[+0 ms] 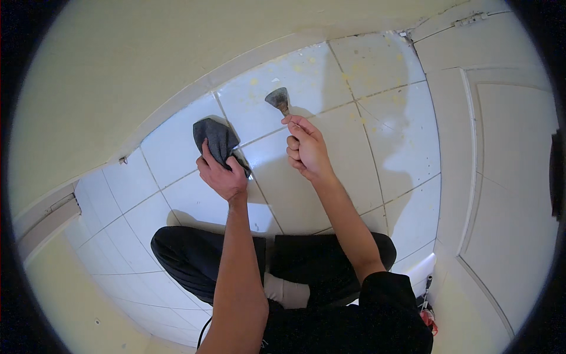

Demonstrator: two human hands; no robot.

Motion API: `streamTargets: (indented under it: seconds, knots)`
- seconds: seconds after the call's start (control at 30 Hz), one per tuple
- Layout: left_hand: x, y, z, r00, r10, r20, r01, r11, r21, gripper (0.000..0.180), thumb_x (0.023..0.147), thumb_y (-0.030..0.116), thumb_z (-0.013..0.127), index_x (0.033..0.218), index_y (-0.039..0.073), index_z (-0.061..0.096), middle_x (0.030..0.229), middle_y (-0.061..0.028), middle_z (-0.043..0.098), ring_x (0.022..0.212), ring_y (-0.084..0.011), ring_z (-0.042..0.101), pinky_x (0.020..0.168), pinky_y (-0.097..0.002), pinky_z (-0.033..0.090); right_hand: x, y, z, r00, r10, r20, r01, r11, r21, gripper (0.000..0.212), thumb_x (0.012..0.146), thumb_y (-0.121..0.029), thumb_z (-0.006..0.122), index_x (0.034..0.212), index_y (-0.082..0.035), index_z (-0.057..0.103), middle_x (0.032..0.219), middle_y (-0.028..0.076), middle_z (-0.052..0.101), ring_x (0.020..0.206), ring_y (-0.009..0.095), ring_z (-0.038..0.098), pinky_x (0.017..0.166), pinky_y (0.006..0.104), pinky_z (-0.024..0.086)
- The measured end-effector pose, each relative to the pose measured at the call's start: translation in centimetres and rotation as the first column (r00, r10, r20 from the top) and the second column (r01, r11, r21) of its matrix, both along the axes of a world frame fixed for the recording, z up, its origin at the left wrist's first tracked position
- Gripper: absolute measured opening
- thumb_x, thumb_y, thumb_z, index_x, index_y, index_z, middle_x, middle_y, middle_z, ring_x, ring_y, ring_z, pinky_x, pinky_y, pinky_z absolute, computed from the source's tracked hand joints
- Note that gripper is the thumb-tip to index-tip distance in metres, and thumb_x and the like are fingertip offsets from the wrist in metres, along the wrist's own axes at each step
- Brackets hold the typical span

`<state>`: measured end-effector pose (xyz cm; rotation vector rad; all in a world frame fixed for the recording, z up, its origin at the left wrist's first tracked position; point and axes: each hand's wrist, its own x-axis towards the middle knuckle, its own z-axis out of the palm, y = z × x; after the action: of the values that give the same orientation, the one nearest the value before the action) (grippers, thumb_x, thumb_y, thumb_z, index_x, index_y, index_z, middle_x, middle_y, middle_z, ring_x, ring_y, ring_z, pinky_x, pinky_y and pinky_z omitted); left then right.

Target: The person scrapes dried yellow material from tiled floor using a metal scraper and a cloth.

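Note:
My left hand (pixel 223 176) is closed around a dark grey cloth (pixel 217 138), which is bunched up and hangs partly past the fingers. To its right, my right hand (pixel 308 150) grips a putty knife (pixel 278 100) by the handle. The blade is wide, flared and greyish, and points away from me toward the wall; the handle is mostly hidden in my fist. Both hands are over the white tiled floor (pixel 330 171). Beyond the blade, yellowish spots and small flecks mark the far tiles.
A cream wall (pixel 147 65) with a baseboard (pixel 253 59) runs along the far side. At right stands a white panelled door (pixel 513 165). My crossed legs in black trousers (pixel 188 256) rest on the floor close in. Some red and black items (pixel 427 315) lie near the lower right wall.

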<state>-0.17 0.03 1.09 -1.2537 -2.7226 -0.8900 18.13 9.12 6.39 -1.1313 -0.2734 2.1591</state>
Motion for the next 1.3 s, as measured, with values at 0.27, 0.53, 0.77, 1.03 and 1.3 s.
streamTargets:
  seconds: [0.27,0.53,0.77,1.03,1.3]
  knots:
    - [-0.1,-0.1,-0.2,0.999,0.000,-0.035,0.001,1.000,0.012,0.070,0.077,0.020,0.055,0.145,0.008,0.055,0.111,-0.0215,0.054,0.100,-0.0430,0.054,0.093,-0.0518,0.043,-0.4,0.2,-0.7,0.999,0.006,0.052,-0.007,1.000,0.019,0.016,0.112,-0.024,0.048,0.115,-0.014,0.061,0.058,-0.009,0.029,0.042,0.004,0.018,0.036,0.0252,0.014]
    - [-0.1,-0.1,-0.3,1.000,0.010,-0.027,-0.010,1.000,0.005,0.070,0.077,0.020,0.055,0.145,0.009,0.055,0.111,-0.0211,0.054,0.100,-0.0428,0.054,0.093,-0.0511,0.043,-0.1,0.1,-0.1,1.000,0.013,0.018,-0.013,1.000,0.003,0.015,0.112,-0.024,0.049,0.116,-0.015,0.061,0.058,-0.009,0.028,0.042,0.003,0.018,0.036,0.0254,0.014]
    - [-0.1,-0.2,0.3,1.000,0.007,0.015,-0.007,0.999,-0.038,0.069,0.079,0.022,0.054,0.146,0.005,0.052,0.114,-0.0242,0.054,0.105,-0.0464,0.056,0.096,-0.0560,0.044,-0.3,0.1,0.0,1.000,0.007,0.024,-0.006,1.000,-0.028,0.015,0.112,-0.024,0.050,0.116,-0.015,0.061,0.057,-0.009,0.028,0.042,0.003,0.018,0.035,0.0257,0.015]
    - [0.0,-0.2,0.0,1.000,0.018,0.013,-0.017,0.999,-0.044,0.071,0.079,0.023,0.055,0.148,0.007,0.051,0.115,-0.0236,0.054,0.107,-0.0457,0.055,0.097,-0.0554,0.043,-0.7,0.0,-0.3,1.000,-0.003,0.025,0.004,1.000,-0.027,0.013,0.112,-0.023,0.050,0.117,-0.015,0.060,0.060,-0.009,0.028,0.044,0.003,0.018,0.036,0.0243,0.014]
    - [-0.2,-0.2,-0.1,1.000,0.002,0.001,-0.002,0.999,-0.032,0.070,0.079,0.022,0.055,0.147,0.006,0.052,0.115,-0.0239,0.054,0.105,-0.0456,0.055,0.095,-0.0557,0.044,-0.6,0.0,-0.3,0.999,0.002,0.047,-0.001,1.000,-0.010,0.013,0.112,-0.023,0.050,0.117,-0.015,0.059,0.060,-0.008,0.029,0.044,0.003,0.019,0.036,0.0249,0.015]
